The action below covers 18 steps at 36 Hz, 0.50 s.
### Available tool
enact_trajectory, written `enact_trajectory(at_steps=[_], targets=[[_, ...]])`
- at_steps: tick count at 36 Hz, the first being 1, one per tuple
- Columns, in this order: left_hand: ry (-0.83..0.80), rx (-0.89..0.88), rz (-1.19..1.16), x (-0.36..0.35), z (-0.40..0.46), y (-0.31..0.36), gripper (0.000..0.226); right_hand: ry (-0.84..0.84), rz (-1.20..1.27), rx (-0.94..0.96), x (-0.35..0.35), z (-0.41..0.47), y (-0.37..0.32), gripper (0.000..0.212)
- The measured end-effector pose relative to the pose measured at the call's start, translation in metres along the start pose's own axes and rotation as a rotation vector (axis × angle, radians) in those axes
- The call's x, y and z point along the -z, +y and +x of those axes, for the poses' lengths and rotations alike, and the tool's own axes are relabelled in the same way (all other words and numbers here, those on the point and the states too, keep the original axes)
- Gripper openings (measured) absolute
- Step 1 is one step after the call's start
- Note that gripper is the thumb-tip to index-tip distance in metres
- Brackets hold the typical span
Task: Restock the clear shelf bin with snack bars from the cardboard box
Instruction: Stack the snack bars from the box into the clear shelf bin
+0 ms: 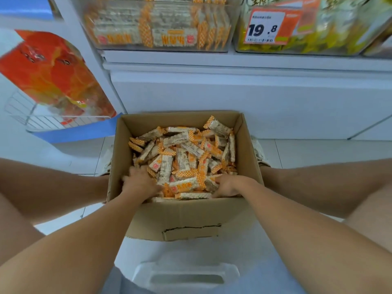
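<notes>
The one piece of writing that reads plainly is the price tag [266, 27], orange-edged and printed "19.8" above a barcode, fixed to the front of a clear bin of yellow-wrapped packs [307, 42] up and to the right of the cardboard box [186, 217]; small characters above the number are too blurred to read. Directly above the box, on the white shelf [244, 60], stands the clear shelf bin [161, 26], already holding rows of snack bars on edge, their white wrappers carrying orange checked ends, orange characters and a small red square mark that cannot be made out. The cardboard box sits open on the pale tiled floor [307, 151] below that bin, its flaps spread, filled with a loose heap of the same snack bars [182, 153] lying at all angles. Both hands are inside the box at its near edge. The left hand [140, 183] lies palm down on the pile at the box's near left, fingers spread and pushed among the bars; whether it grasps any cannot be told. The right hand [228, 186] at the near right has its fingers curled round several bars. Left of the box, a white wire rack [42, 119] holds a large red and orange bag [48, 68], its print unreadable. Just nearer than the box is a white plastic stool top [186, 276] with a handle slot.
</notes>
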State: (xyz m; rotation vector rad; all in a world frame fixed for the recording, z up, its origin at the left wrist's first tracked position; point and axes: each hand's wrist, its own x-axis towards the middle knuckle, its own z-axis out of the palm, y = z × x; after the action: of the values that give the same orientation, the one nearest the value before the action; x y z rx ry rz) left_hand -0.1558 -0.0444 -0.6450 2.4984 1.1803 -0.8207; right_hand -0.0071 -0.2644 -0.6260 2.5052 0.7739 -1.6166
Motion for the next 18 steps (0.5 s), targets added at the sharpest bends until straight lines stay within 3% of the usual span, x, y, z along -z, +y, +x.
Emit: enact_trajectory(at_steps=[2, 4, 6, 8, 11, 15, 18], targets=[[-0.016, 0.052, -0.084, 0.002, -0.001, -0.003, 0.110, 0.051, 0.028, 0.028, 0.001, -0.001, 0.004, 0.065], [-0.049, 0.065, -0.082, 0.002, -0.001, -0.003, 0.101, 0.154, 0.100, 0.057, -0.002, 0.003, 0.012, 0.035], [-0.069, 0.046, -0.054, 0.002, 0.001, -0.005, 0.067, 0.219, 0.185, 0.053, -0.002, 0.002, 0.020, 0.035], [-0.008, 0.009, -0.047, 0.001, 0.001, -0.007, 0.035, 0.249, 0.263, 0.055, 0.005, -0.003, 0.023, 0.051], [0.113, -0.063, -0.023, 0.013, -0.006, -0.006, 0.007, 0.227, 0.469, 0.101, 0.031, -0.014, 0.018, 0.051], [0.081, -0.211, 0.004, 0.063, -0.015, 0.003, 0.031, 0.135, 0.789, 0.167, 0.072, -0.047, 0.000, 0.065], [-0.060, -0.308, -0.323, 0.121, -0.027, 0.010, 0.044, 0.053, 0.927, 0.325, 0.100, -0.080, -0.022, 0.049]])
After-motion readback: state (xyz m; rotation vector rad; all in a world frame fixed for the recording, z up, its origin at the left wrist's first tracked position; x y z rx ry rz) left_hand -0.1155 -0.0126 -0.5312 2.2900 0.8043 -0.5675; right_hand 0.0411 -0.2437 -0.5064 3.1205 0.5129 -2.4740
